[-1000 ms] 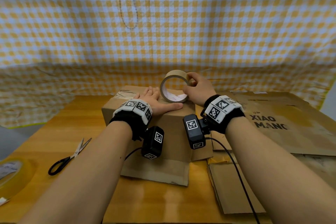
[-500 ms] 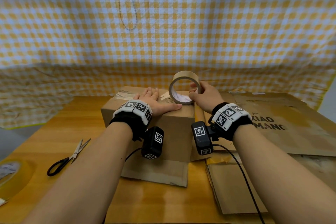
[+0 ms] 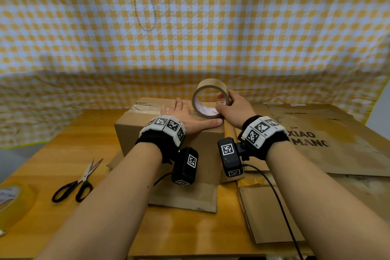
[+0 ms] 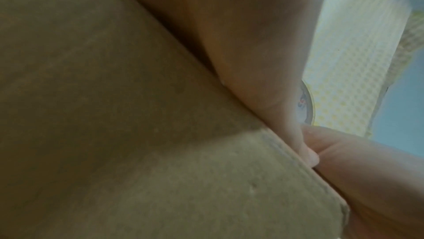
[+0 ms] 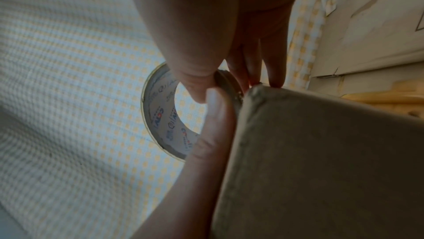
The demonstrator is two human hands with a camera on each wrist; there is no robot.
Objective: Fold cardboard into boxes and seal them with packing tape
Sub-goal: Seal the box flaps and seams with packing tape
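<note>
A folded brown cardboard box (image 3: 202, 143) stands mid-table, with old tape on its far left top. My left hand (image 3: 185, 117) lies flat on the box top, fingers straight, thumb along the near right edge. A roll of brown packing tape (image 3: 211, 88) stands on edge at the box's right top edge. My right hand (image 3: 234, 107) grips the roll, thumb inside the ring and fingers over its outside. In the right wrist view the tape roll (image 5: 160, 116) shows its printed core beside the box corner (image 5: 321, 152). The left wrist view shows the box side (image 4: 114, 116) and my left thumb (image 4: 275, 97).
Black-handled scissors (image 3: 78, 181) lie on the wooden table (image 3: 63, 143) at the left. A clear tape roll (image 3: 12, 202) sits at the near left edge. Flattened cardboard sheets (image 3: 327, 139) cover the right side, more (image 3: 266, 207) at the near right. A checked cloth (image 3: 190, 27) hangs behind.
My right hand has carried the tape roll rightward along the box top to its right edge. The left hand stays flat on the box.
</note>
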